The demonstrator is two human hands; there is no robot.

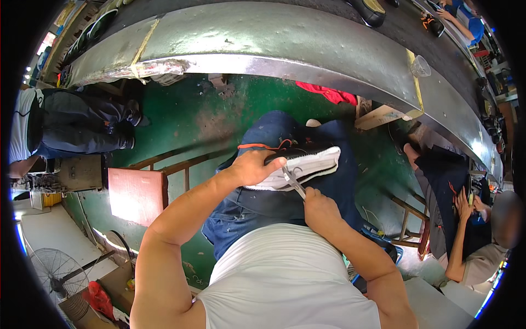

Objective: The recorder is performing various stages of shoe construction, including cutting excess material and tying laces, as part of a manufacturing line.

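Observation:
On my lap, over dark blue trousers [263, 211], lies a shoe upper [316, 163] with a white underside and black sides, and an orange lace [257, 146] at its far left. My left hand [253, 168] is closed over its left end, thumb pressed toward the white part. Gripped in my right hand [322, 209] is a metal tool like pincers [295, 182]. Its tip meets the white part right by my left thumb. Whether its jaws are closed on the material I cannot make out.
A long metal bench edge [235, 38] runs across in front, with shoes [368, 12] on the dark surface beyond. Left are a stool [137, 194], a standing person [82, 120] and a fan [55, 274]. A seated person [460, 219] works on the right.

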